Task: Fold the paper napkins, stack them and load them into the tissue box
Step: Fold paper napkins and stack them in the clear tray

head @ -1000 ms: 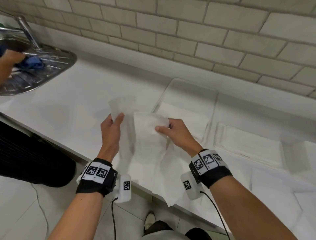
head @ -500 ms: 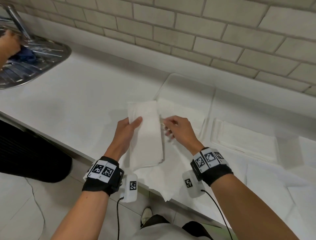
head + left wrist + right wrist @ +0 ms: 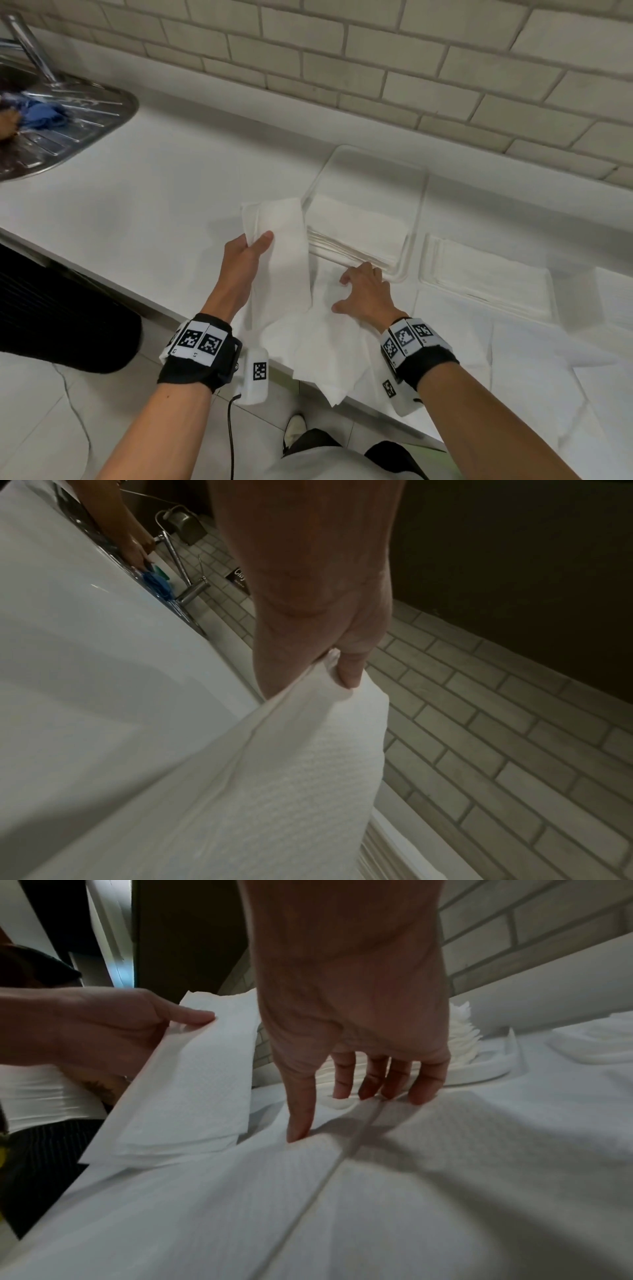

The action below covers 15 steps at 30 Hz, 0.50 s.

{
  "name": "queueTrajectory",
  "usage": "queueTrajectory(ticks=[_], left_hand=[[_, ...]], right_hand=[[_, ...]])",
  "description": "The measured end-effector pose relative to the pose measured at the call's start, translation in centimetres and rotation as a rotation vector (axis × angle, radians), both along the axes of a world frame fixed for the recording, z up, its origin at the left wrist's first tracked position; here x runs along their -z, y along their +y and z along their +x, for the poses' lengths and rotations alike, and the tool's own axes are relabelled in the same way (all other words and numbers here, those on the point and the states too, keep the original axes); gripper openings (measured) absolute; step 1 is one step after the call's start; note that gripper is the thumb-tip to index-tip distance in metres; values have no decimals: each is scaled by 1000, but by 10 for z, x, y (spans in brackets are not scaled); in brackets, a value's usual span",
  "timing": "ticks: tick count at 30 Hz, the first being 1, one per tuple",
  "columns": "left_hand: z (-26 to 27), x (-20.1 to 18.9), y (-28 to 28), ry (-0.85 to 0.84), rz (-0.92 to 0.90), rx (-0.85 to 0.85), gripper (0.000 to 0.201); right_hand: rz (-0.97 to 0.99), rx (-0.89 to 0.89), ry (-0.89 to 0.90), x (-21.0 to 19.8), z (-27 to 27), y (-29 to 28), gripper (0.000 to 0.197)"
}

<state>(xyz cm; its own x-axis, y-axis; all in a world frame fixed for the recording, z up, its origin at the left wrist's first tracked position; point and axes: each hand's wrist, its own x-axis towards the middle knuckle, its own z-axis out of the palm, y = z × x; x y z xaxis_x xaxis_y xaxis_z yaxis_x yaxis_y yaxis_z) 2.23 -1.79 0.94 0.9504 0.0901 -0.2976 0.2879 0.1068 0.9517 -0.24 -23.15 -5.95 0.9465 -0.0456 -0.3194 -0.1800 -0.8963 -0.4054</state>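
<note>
Over the counter, left hand (image 3: pixel 248 255) pinches one folded napkin (image 3: pixel 279 246); right hand (image 3: pixel 364 291) presses spread fingers on loose sheets (image 3: pixel 329 346).

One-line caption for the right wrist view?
Right hand presses an unfolded napkin on the counter while the left hand holds a folded napkin.

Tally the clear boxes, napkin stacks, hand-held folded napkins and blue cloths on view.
Clear box: 1
Napkin stacks: 2, one in it, one beside it
Folded napkin in the left hand: 1
Blue cloth: 1
Total: 5
</note>
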Motion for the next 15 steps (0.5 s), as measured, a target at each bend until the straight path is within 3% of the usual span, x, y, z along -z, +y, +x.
queueTrajectory(ticks=[5, 7, 10, 15], left_hand=[[-4, 1, 1, -21, 12, -1, 10], [-4, 0, 2, -43, 2, -18, 9], [-4, -5, 2, -78, -38, -32, 10], [-4, -9, -5, -97, -19, 34, 11]], right_hand=[[62, 16, -101, 5, -4, -1, 27], [88, 19, -148, 6, -4, -2, 28], [70, -2, -102, 7, -1, -5, 46], [17, -25, -70, 2, 6, -3, 26]])
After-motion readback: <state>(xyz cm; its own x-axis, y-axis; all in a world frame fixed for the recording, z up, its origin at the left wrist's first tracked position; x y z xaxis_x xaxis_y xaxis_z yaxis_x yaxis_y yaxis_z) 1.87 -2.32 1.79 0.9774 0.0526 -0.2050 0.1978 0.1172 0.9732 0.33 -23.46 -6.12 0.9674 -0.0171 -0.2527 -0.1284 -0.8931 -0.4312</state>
